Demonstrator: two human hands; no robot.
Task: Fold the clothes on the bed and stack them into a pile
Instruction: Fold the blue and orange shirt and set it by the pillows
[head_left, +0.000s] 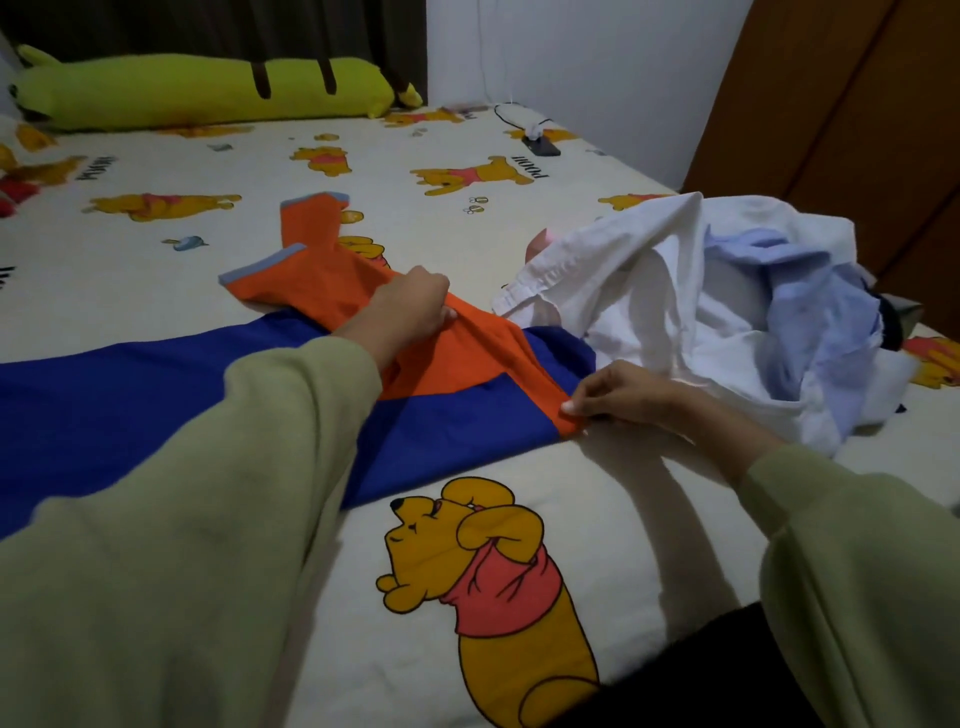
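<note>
A blue and orange shirt (441, 426) lies spread across the bed (649, 519), its orange sleeves with grey-blue cuffs pointing away from me. My left hand (410, 306) grips a fold of the orange cloth near the shoulder. At the shirt's right edge, my right hand (618, 395) pinches the orange corner between thumb and fingers. Just right of the shirt sits a crumpled heap with a white garment (649, 291) on top and a light blue garment (810, 301) tucked into it.
A long green plush bolster (208, 88) lies at the head of the bed. A dark phone with a cable (540, 144) rests at the far right corner. A brown wardrobe (857, 119) stands to the right, close to the bed's edge.
</note>
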